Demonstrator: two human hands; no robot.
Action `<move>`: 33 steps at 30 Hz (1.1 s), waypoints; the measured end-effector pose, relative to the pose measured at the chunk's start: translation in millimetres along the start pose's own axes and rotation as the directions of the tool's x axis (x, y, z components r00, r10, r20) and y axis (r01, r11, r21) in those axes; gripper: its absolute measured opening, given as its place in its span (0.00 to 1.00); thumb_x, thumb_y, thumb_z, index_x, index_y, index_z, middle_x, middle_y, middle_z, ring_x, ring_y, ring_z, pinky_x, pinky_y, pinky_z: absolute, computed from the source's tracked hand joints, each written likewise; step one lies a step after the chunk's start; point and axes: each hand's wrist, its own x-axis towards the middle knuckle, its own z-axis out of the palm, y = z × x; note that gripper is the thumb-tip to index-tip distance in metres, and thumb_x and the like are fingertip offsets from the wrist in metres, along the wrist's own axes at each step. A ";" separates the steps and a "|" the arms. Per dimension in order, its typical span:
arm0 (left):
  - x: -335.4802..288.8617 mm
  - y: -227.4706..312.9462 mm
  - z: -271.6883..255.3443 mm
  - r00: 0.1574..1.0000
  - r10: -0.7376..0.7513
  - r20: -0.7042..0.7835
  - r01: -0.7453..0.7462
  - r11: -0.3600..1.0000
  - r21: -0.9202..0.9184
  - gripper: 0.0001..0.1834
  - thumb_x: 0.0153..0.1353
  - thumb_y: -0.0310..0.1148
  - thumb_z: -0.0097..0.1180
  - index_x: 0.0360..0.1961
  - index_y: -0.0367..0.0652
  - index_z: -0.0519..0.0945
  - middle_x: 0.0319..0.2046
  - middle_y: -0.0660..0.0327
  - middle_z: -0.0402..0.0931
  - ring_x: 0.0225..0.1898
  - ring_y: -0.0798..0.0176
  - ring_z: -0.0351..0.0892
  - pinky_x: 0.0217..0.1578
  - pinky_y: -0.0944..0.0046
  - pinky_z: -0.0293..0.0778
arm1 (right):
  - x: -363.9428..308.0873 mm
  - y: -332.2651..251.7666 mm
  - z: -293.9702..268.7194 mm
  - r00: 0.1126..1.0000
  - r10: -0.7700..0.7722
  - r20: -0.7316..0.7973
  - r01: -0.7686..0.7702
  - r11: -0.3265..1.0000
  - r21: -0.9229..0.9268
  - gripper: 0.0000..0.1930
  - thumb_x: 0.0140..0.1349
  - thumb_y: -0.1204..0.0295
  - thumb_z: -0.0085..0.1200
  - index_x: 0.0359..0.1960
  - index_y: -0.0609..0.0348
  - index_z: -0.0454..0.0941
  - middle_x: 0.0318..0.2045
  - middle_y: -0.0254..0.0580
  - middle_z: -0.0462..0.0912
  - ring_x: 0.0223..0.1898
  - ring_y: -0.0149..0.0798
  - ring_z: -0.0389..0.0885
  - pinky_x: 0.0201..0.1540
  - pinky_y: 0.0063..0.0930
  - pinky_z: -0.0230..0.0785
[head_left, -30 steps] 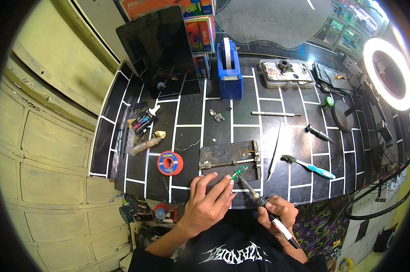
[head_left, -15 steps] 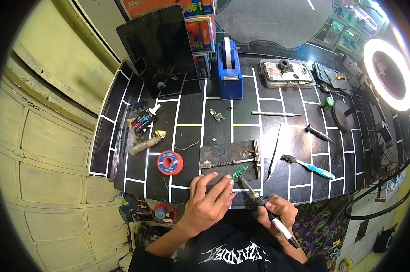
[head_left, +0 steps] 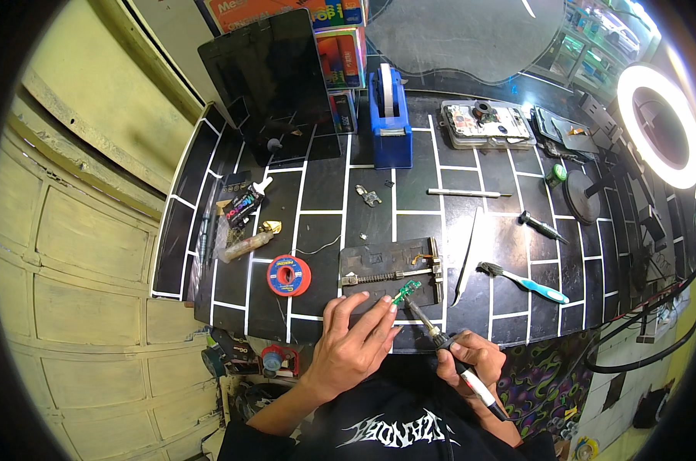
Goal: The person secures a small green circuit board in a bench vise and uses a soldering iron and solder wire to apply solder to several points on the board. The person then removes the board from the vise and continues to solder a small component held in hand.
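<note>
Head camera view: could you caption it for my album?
Left hand steadies a small green circuit board while the right hand touches a soldering iron to it on a black gridded mat.

We are looking at a black worktop crossed by white grid lines (head_left: 317, 192), and on it we are seeing a red round spool with a pale centre (head_left: 289, 276), a blue plastic tape dispenser carrying a white roll (head_left: 388, 115), and a toothbrush with a white and light-blue handle (head_left: 526, 281). We are noticing a small green circuit board (head_left: 405, 293), a black soldering iron with a white band on its handle (head_left: 454, 356), a glowing white ring light (head_left: 661, 124), and a dark glossy tablet screen (head_left: 275, 73).
</note>
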 end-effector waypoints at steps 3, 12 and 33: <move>-0.2 -0.2 0.3 1.000 0.000 -0.002 0.000 1.000 -0.003 0.19 0.56 0.31 0.66 0.49 0.35 0.84 0.55 0.56 0.78 0.56 0.47 0.69 0.52 0.45 0.69 | -0.6 0.4 0.3 1.000 0.004 -0.007 -0.004 1.000 0.011 0.15 0.51 0.81 0.69 0.31 0.62 0.70 0.18 0.44 0.77 0.16 0.40 0.79 0.19 0.28 0.71; 0.1 0.4 0.2 1.000 -0.006 0.003 0.006 1.000 -0.010 0.19 0.56 0.31 0.66 0.49 0.35 0.84 0.55 0.56 0.78 0.55 0.47 0.69 0.52 0.45 0.69 | 0.1 0.7 0.2 1.000 -0.010 -0.005 0.010 1.000 -0.007 0.16 0.50 0.82 0.69 0.31 0.62 0.70 0.18 0.44 0.77 0.16 0.40 0.79 0.19 0.27 0.71; 1.2 1.1 -1.3 1.000 -0.007 0.018 0.007 1.000 -0.007 0.19 0.56 0.31 0.66 0.49 0.34 0.84 0.55 0.56 0.78 0.55 0.47 0.69 0.52 0.45 0.68 | -1.7 1.2 0.1 1.000 -0.003 -0.005 0.003 1.000 0.014 0.16 0.51 0.82 0.69 0.32 0.61 0.69 0.18 0.44 0.76 0.16 0.40 0.79 0.18 0.28 0.70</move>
